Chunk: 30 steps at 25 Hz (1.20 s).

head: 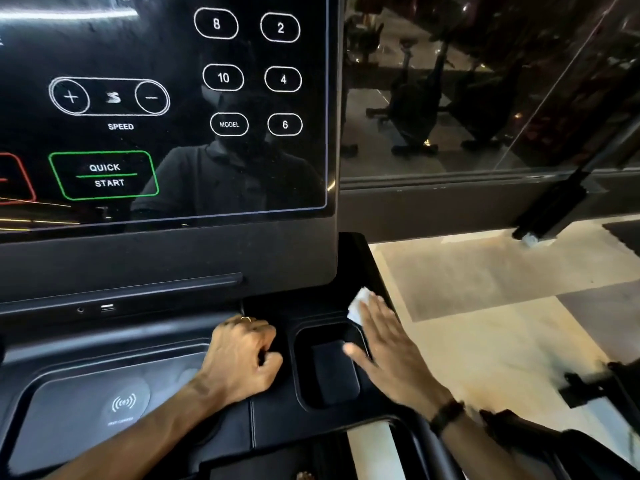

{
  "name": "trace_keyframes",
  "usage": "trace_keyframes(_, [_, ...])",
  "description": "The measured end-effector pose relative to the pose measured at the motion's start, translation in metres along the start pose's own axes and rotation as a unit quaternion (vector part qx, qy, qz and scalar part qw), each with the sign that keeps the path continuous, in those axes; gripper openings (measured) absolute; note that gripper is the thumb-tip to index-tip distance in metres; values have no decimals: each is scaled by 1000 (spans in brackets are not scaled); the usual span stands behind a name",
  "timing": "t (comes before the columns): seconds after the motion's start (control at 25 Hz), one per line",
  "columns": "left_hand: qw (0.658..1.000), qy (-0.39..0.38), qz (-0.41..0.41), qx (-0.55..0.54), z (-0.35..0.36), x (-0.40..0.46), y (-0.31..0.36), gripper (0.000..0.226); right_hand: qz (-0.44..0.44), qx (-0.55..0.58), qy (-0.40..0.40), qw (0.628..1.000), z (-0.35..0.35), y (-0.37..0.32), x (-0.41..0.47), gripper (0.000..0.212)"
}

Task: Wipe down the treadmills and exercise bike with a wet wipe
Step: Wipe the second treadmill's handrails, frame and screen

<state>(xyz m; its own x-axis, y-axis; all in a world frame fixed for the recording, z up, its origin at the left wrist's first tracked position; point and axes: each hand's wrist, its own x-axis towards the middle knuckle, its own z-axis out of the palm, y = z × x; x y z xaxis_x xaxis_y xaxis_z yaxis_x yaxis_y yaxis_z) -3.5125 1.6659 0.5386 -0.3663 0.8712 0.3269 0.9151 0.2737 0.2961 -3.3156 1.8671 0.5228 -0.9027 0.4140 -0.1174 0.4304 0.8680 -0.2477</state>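
Far left, treadmill console tray (52, 403) w/ a wireless-charging pad (123, 403) set in it, white signal icon on top. Above it the big black touchscreen (162, 105): +/- speed control, green QUICK START button (104, 174), number buttons 8, 2, 10, 4, 6 and MODEL at its right side. Person's reflection faint in the glass. Below screen a narrow ledge (138, 282), small ports just under it.

Center: left hand (242, 358) rests on console between tray and cup pocket, fingers curled into a loose fist, holding nothing visible; ring on one finger.

Right of it, cup pocket (332, 368), dark and recessed. Right hand (384, 348) flat, fingers straight, pressing the wet wipe (360, 303) onto console's right edge just above the pocket; white wipe sticks out past the fingertips. Hand a bit motion-blurred. Dark band (446, 415) on right wrist.

Far right: pale tiled floor (485, 306), glass wall (485, 81) w/ exercise bikes (415, 98) reflected or behind it, can't tell which.
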Motion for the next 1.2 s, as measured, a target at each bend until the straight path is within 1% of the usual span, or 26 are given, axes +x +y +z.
trace_keyframes(0.04, [1000, 4, -5, -5, 0, 1, 0, 20, 40, 45, 10, 998, 0, 8, 3, 112])
trace_keyframes(0.08, [1000, 3, -7, -8, -1, 1, 0, 20, 84, 117, 17, 989, -4, 13, 17, 117])
trace_keyframes(0.12, [1000, 2, -10, -11, -1, 0, 0, 21, 125, 191, 35, 973, -9, 17, 41, 110])
trace_keyframes(0.16, [1000, 6, -18, -12, -2, -1, -1, 21, 158, 230, 40, 960, -15, 21, 70, 97])
trace_keyframes(0.2, [999, 13, -30, -13, -3, -1, -1, 21, 176, 236, 27, 955, -25, 20, 98, 90])
trace_keyframes(0.24, [999, 17, -42, -14, -4, -2, -2, 21, 180, 213, 8, 960, -29, 19, 124, 90])
trace_keyframes(0.28, [998, 21, -53, -17, -5, -3, -3, 21, 173, 157, -5, 972, -29, 13, 141, 90])
trace_keyframes(0.32, [998, 26, -60, -20, -5, -3, -3, 21, 133, 87, -14, 987, -27, 5, 148, 86])
trace_keyframes(0.4, [997, 37, -71, -17, -4, -4, -3, 22, -9, -13, -15, 1000, -23, -13, 121, 81])
trace_keyframes(0.48, [995, 53, -81, -14, -2, -4, -3, 23, -127, -42, -14, 991, -17, -15, 68, 86])
trace_keyframes(0.52, [995, 59, -83, -14, -1, -4, -2, 23, -140, -47, -16, 989, -15, -4, 49, 88])
trace_keyframes(0.56, [994, 64, -84, -13, -1, -4, 0, 23, -121, -44, -10, 992, -13, 13, 43, 91])
trace_keyframes(0.6, [994, 69, -81, -13, -1, -3, 1, 23, -77, -27, -6, 997, -15, 26, 49, 96])
trace_keyframes(0.68, [995, 72, -73, -18, -2, -2, 2, 23, 46, 64, -10, 997, -21, 37, 85, 104])
trace_keyframes(0.72, [994, 75, -72, -19, -3, -1, 2, 23, 93, 91, -8, 992, -23, 35, 109, 100])
trace_keyframes(0.76, [994, 78, -74, -18, -3, -2, 1, 24, 126, 82, -10, 989, -24, 25, 129, 92])
trace_keyframes(0.8, [993, 81, -80, -17, -3, -2, 1, 24, 129, 54, -11, 990, -24, 9, 143, 85])
trace_keyframes(0.84, [993, 81, -86, -18, -4, -3, 1, 24, 98, 38, -7, 994, -25, -10, 148, 80])
trace_keyframes(0.88, [993, 80, -90, -20, -4, -4, 0, 24, 45, 40, 3, 998, -24, -28, 142, 77])
trace_keyframes(0.96, [991, 85, -100, -19, -4, -5, -1, 24, -90, 31, 8, 995, -19, -52, 103, 71])
trace_keyframes(1.0, [990, 89, -107, -19, -4, -5, -1, 24, -157, 19, 2, 987, -17, -58, 74, 74])
trace_keyframes(1.04, [989, 92, -115, -22, -4, -5, -1, 25, -201, 9, -11, 980, -14, -53, 51, 81])
trace_keyframes(1.08, [988, 97, -121, -24, -4, -5, -1, 25, -214, -5, -17, 977, -15, -37, 41, 84])
trace_keyframes(1.12, [987, 100, -125, -24, -4, -4, 0, 25, -190, -6, -15, 982, -17, -16, 45, 85])
trace_keyframes(1.16, [987, 98, -126, -24, -4, -3, 1, 25, -141, -12, -9, 990, -18, 0, 56, 85])
trace_keyframes(1.2, [988, 94, -123, -25, -5, -2, 1, 25, -71, -13, -10, 997, -19, 10, 75, 83])
